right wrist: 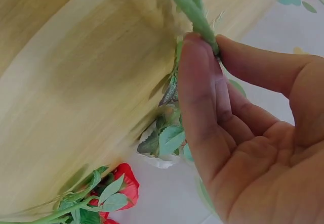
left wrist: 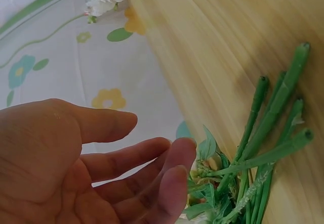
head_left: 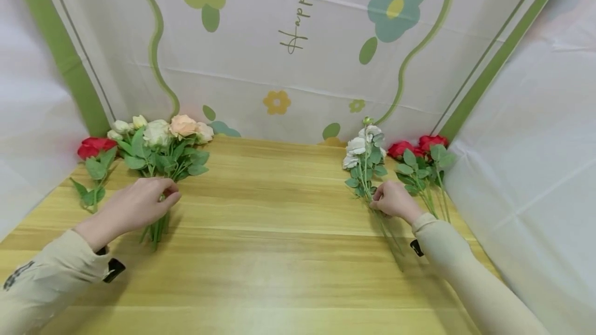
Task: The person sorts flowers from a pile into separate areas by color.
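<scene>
On the left side of the table, my left hand (head_left: 139,203) hovers over a bunch of artificial flowers with a white rose (head_left: 157,134) and a peach rose (head_left: 183,125). In the left wrist view its fingers are loosely bent with nothing between them, beside the bunch's green stems (left wrist: 276,98). A single red rose (head_left: 95,147) lies left of that bunch. My right hand (head_left: 395,200) pinches the thin stems (right wrist: 188,5) of a white flower spray (head_left: 356,146) between thumb and fingertips. Its blooms point toward the back. Red roses (head_left: 404,150) lie just right of this hand.
The wooden table (head_left: 279,262) ends at a white cloth backdrop (head_left: 261,61) printed with flowers. White cloth walls (head_left: 521,190) stand at both sides. Stems of the red roses run toward the table's right edge.
</scene>
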The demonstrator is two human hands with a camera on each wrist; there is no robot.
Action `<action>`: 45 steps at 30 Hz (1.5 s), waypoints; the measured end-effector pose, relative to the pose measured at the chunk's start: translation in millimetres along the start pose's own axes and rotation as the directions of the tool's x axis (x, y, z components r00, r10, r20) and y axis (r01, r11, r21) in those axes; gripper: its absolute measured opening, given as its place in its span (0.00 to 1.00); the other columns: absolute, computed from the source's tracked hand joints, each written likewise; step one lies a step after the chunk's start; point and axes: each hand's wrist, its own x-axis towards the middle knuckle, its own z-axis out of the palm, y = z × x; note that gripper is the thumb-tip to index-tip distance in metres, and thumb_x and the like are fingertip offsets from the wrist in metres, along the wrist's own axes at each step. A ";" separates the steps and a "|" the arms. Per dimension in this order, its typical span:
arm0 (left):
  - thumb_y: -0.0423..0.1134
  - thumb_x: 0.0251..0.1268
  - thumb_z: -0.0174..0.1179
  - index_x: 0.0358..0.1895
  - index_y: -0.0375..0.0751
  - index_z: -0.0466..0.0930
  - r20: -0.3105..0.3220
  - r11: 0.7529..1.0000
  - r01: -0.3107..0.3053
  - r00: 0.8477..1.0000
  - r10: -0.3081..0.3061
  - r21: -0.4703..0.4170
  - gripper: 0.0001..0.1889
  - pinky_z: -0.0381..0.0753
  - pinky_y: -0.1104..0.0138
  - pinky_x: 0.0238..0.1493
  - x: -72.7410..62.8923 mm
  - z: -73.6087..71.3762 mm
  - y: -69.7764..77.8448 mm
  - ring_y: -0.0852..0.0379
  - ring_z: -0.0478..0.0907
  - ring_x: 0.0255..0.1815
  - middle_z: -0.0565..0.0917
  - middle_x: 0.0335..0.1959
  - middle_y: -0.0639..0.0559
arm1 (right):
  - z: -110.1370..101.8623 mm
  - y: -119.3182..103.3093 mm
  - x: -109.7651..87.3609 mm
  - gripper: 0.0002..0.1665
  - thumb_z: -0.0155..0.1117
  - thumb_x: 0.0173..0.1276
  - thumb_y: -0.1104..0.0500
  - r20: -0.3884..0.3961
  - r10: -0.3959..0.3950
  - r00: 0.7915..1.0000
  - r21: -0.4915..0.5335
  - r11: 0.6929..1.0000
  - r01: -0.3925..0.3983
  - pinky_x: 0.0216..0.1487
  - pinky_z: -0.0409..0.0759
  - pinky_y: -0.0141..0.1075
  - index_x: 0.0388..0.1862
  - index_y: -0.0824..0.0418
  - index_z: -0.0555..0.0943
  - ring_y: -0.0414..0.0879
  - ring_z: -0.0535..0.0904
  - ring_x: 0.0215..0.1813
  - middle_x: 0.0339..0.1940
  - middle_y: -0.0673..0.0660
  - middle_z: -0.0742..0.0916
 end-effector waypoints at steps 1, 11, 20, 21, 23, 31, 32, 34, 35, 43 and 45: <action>0.41 0.72 0.57 0.47 0.34 0.83 0.000 1.000 -0.002 1.000 0.002 0.000 0.13 0.79 0.53 0.34 0.0 -0.1 -0.2 0.51 0.81 0.37 0.84 0.39 0.48 | -0.2 0.4 -0.1 0.06 0.69 0.63 0.66 0.008 0.004 1.000 0.011 1.000 -0.004 0.22 0.80 0.39 0.28 0.67 0.83 0.50 0.81 0.18 0.17 0.59 0.83; 0.40 0.72 0.57 0.44 0.35 0.83 0.009 1.000 -0.002 1.000 0.002 -0.001 0.11 0.80 0.51 0.35 -1.2 -1.1 -3.3 0.51 0.81 0.35 0.84 0.36 0.50 | -3.1 -4.0 1.9 0.09 0.68 0.66 0.63 0.063 0.031 0.998 0.041 0.999 -0.034 0.26 0.83 0.45 0.29 0.69 0.83 0.53 0.82 0.21 0.17 0.60 0.82; 0.42 0.72 0.57 0.46 0.34 0.83 0.046 0.999 0.040 0.998 -0.040 0.001 0.13 0.80 0.50 0.34 -5.2 -1.0 -9.8 0.47 0.82 0.37 0.84 0.37 0.49 | -6.8 -12.5 8.1 0.12 0.69 0.66 0.61 0.087 0.019 0.996 -0.005 1.000 -0.019 0.25 0.82 0.42 0.26 0.68 0.84 0.50 0.80 0.19 0.14 0.59 0.82; 0.42 0.72 0.57 0.46 0.34 0.83 0.047 0.999 0.041 0.998 -0.041 0.000 0.13 0.80 0.51 0.33 -5.4 -1.1 -10.5 0.47 0.82 0.37 0.84 0.37 0.49 | -8.0 -13.9 7.2 0.12 0.68 0.66 0.61 0.090 0.020 0.996 -0.007 1.000 -0.019 0.25 0.82 0.43 0.26 0.68 0.84 0.50 0.80 0.19 0.15 0.60 0.82; 0.41 0.72 0.57 0.45 0.33 0.82 0.046 0.999 0.043 0.998 -0.042 -0.005 0.13 0.80 0.52 0.32 -5.6 -1.4 -11.8 0.49 0.82 0.35 0.84 0.35 0.50 | -11.1 -16.7 4.4 0.14 0.68 0.67 0.59 0.093 0.024 0.995 -0.018 1.000 -0.023 0.26 0.82 0.44 0.25 0.68 0.84 0.52 0.81 0.21 0.16 0.60 0.82; 0.41 0.73 0.55 0.47 0.32 0.81 0.060 0.996 0.084 0.995 -0.082 -0.031 0.13 0.78 0.56 0.27 -1.5 -2.6 -16.2 0.52 0.81 0.33 0.84 0.37 0.46 | -24.3 -25.2 -12.0 0.21 0.63 0.71 0.53 -0.026 0.007 1.000 -0.104 0.995 -0.010 0.21 0.69 0.38 0.19 0.60 0.77 0.45 0.68 0.16 0.12 0.52 0.74; 0.41 0.73 0.54 0.48 0.32 0.81 0.065 0.995 0.096 0.993 -0.094 -0.035 0.14 0.78 0.56 0.26 -0.5 -2.9 -17.0 0.52 0.80 0.32 0.84 0.37 0.46 | -25.4 -25.8 -13.6 0.20 0.63 0.71 0.53 -0.061 -0.003 0.998 -0.108 0.994 -0.004 0.21 0.66 0.37 0.19 0.59 0.78 0.42 0.65 0.16 0.12 0.50 0.73; 0.41 0.73 0.53 0.49 0.31 0.80 0.070 0.992 0.118 0.991 -0.116 -0.031 0.15 0.78 0.55 0.27 1.7 -3.4 -19.2 0.50 0.81 0.33 0.84 0.38 0.44 | -26.8 -27.9 -17.0 0.19 0.63 0.70 0.53 -0.123 -0.030 0.992 -0.106 0.994 0.017 0.21 0.63 0.36 0.20 0.59 0.80 0.41 0.61 0.16 0.11 0.48 0.73; 0.41 0.73 0.53 0.50 0.30 0.80 0.074 0.991 0.130 0.989 -0.128 -0.029 0.16 0.78 0.54 0.27 2.9 -4.1 -20.3 0.50 0.80 0.33 0.84 0.38 0.43 | -27.2 -29.8 -18.9 0.18 0.62 0.70 0.52 -0.146 -0.042 0.988 -0.099 0.995 0.028 0.21 0.64 0.37 0.21 0.60 0.83 0.41 0.62 0.16 0.13 0.48 0.75; 0.46 0.74 0.47 0.33 0.35 0.72 0.187 0.950 0.310 0.935 -0.300 -0.028 0.17 0.65 0.59 0.19 23.0 -6.1 -20.6 0.52 0.66 0.20 0.69 0.22 0.46 | -20.6 -57.5 -40.8 0.17 0.62 0.72 0.54 -0.247 -0.092 0.965 0.027 0.994 0.102 0.37 0.79 0.46 0.43 0.67 0.86 0.48 0.81 0.33 0.34 0.57 0.87; 0.46 0.74 0.46 0.29 0.36 0.69 0.191 0.935 0.354 0.919 -0.346 -0.010 0.18 0.65 0.58 0.19 29.4 -6.0 -19.9 0.51 0.66 0.21 0.67 0.21 0.45 | -15.8 -66.1 -45.5 0.15 0.63 0.72 0.54 -0.238 -0.113 0.965 0.079 0.988 0.135 0.35 0.79 0.44 0.42 0.66 0.85 0.47 0.81 0.32 0.33 0.56 0.87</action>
